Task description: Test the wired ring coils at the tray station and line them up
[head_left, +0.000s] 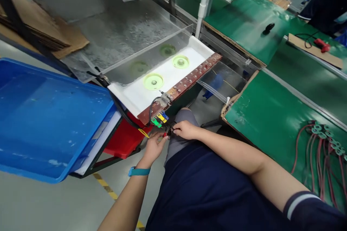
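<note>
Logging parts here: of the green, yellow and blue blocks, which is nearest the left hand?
The green block, lowest in the row, just above the left hand in the view; the yellow block and blue block sit farther up and right.

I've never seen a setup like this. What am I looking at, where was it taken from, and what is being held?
There is no machine arm here: these are a person's own bare hands, seen from a camera worn on their head, looking forward and down. The left hand, with a teal band on its wrist, pinches a small red piece. The right hand pinches a thin dark piece, too small to identify. Just beyond are green, yellow and blue blocks by a brown strip with metal studs. Behind that, a white tray bears two pale green round pieces. A blue bin stands at the left.
</note>
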A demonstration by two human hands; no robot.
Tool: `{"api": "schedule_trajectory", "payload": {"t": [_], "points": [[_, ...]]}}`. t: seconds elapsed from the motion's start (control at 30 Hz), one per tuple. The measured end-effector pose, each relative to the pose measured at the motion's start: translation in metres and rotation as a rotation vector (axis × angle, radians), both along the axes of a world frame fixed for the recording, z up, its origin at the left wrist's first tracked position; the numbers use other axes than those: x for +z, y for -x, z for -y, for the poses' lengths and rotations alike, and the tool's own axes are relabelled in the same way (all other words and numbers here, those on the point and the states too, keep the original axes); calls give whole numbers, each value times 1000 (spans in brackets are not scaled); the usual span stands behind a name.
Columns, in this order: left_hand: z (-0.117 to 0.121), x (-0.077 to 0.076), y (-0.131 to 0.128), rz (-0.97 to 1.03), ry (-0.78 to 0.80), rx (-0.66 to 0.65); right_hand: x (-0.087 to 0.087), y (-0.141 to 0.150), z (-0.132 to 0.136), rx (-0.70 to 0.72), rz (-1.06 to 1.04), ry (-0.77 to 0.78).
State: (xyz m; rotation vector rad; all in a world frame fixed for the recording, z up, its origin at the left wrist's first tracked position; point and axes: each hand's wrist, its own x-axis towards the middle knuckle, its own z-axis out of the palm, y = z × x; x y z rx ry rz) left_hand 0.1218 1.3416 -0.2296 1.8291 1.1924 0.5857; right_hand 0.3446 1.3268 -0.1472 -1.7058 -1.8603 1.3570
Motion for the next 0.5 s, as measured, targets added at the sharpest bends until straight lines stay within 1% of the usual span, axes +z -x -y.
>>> {"api": "schedule_trajectory", "payload": {"t": [0.1,0.2,0.37,0.5], "points": [[0,4,-1,-9,-1,9,3,-7,1,-20,-32,45],[-1,9,-1,-21,-6,2,3,-13,1,-47,-53,63],[-2,14,1,-51,16,-17,-3,-22,-1,-64,-84,78],[-1,17,3,-78,50,-9,-8,-21,-3,-53,-76,63]]}}
